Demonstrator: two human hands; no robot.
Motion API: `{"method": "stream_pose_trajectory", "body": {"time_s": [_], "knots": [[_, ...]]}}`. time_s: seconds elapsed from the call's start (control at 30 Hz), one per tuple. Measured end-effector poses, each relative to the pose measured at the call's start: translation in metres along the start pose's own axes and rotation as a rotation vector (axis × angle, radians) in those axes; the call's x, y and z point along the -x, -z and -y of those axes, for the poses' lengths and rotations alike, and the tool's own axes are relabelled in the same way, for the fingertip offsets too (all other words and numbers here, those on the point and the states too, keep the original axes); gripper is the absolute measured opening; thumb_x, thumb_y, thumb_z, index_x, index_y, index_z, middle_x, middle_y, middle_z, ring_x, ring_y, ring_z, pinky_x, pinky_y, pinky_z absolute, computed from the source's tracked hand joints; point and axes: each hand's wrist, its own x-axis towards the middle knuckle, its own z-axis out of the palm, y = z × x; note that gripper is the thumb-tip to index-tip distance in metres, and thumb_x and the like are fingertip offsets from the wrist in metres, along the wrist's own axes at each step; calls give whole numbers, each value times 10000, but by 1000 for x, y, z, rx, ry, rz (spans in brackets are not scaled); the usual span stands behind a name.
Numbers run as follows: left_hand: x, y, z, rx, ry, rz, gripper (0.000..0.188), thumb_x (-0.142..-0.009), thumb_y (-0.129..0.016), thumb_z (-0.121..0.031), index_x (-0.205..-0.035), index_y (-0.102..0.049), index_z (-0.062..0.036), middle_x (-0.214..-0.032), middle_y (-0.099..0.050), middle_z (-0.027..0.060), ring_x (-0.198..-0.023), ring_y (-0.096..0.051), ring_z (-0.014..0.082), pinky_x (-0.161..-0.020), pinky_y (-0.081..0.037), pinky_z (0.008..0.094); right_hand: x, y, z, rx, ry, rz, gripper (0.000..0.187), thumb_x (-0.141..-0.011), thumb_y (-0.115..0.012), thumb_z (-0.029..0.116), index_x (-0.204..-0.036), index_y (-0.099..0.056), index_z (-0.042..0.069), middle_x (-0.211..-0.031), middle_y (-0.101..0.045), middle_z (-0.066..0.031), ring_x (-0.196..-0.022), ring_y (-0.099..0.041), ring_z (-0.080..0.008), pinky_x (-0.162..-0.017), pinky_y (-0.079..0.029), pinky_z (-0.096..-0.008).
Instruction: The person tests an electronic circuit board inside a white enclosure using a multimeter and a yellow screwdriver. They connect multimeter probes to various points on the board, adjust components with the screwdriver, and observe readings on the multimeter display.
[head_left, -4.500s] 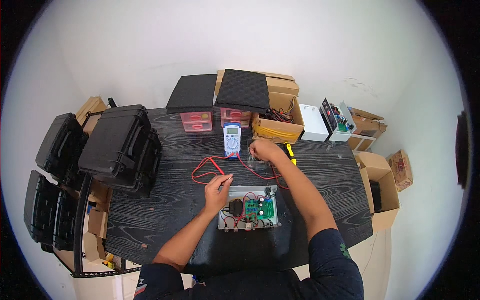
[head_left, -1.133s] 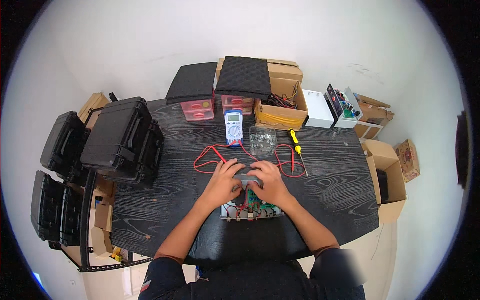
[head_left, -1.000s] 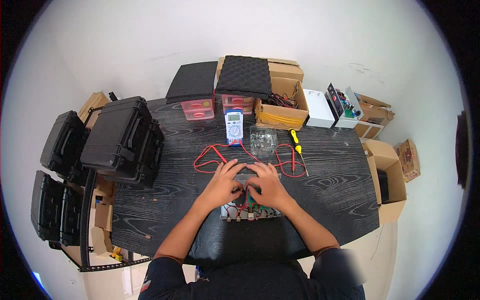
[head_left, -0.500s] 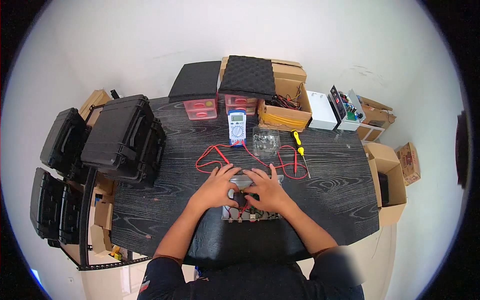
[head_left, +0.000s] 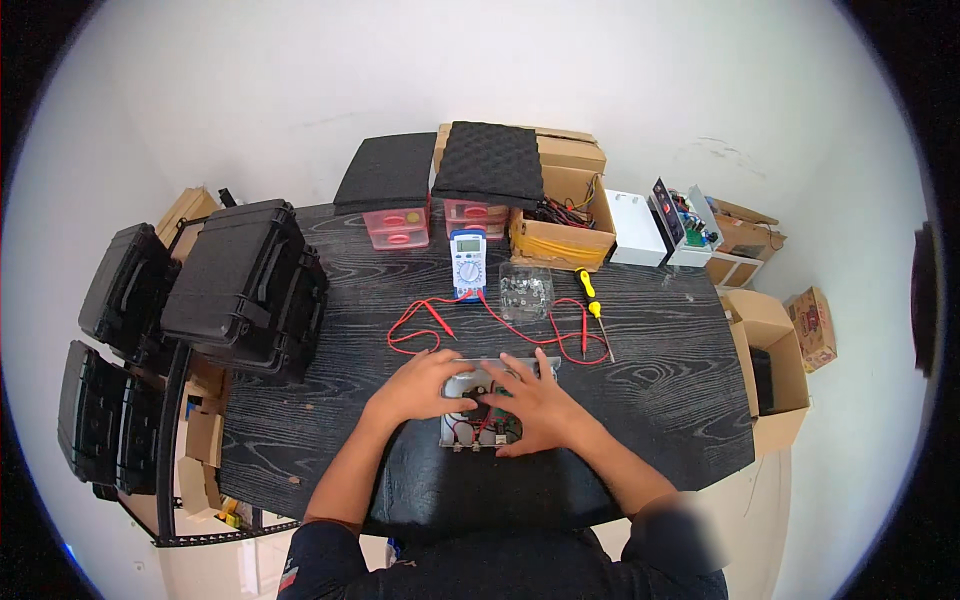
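Observation:
An open, shallow metal enclosure (head_left: 447,432) with red and black wires, round grey parts and a green circuit board lies in front of me. My left hand (head_left: 420,386) grips its far left side, fingers bent over the back wall. The left thumb reaches inside to a black component (head_left: 476,407). My right hand (head_left: 545,408) spans the right part: its thumb is at the front edge, its fingertips are toward the back wall, and one finger points in at the black component. Both palms hide much of the interior.
Beyond the enclosure lie a multimeter (head_left: 468,265) with red test leads (head_left: 434,318), a clear tray of small parts (head_left: 526,292) and a yellow-black screwdriver (head_left: 590,298). Black hard cases (head_left: 240,280) stand left. Drawer boxes (head_left: 397,228) and an open cardboard box (head_left: 562,243) line the back.
The right hand has spread, its thumb moving from the middle of the enclosure to the front edge. My left hand stays nearly in place. The whole view has shifted slightly.

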Motion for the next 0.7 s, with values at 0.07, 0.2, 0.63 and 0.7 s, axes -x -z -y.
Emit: {"method": "stream_pose_trajectory", "body": {"time_s": [0.07, 0.2, 0.63, 0.7], "knots": [[3, 4, -1, 31, -22, 9, 667, -831, -833, -502, -1322, -717, -66, -1261, -695, 165, -1196, -649, 362, -1080, -481, 484, 5, 1, 0, 3, 42, 25, 797, -735, -873, 584, -1395, -678, 183, -1691, -372, -79, -1575, -319, -333, -1209, -192, -779], [24, 14, -16, -69, 92, 76, 702, -839, -800, -562, -1331, -707, -70, -1176, -717, 183, -1123, -683, 389, -1073, -487, 531, 23, 15, 0, 29, 30, -41, 647, -738, -912, 420, -1298, -705, 170, -1561, -540, -51, -1480, -468, -290, -1208, -319, -672], [83, -16, -56, -529, -119, 302, 592, -843, -751, -276, -1378, -658, -41, -1017, -782, 134, -963, -766, 286, -1188, -434, 540, 26, 22, -24, -320, -360, -203, 694, -935, -764, 331, -1526, -520, 61, -806, -721, -244, -759, -728, -448, -721, -572, -542], [81, -18, -58, -645, -236, 261, 516, -873, -728, -244, -1358, -669, -77, -944, -766, 81, -913, -760, 234, -1167, -448, 506, 15, 30, -20, -341, -357, -150, 721, -935, -768, 346, -1542, -505, 61, -876, -731, -259, -803, -732, -452, -743, -576, -536]]}}
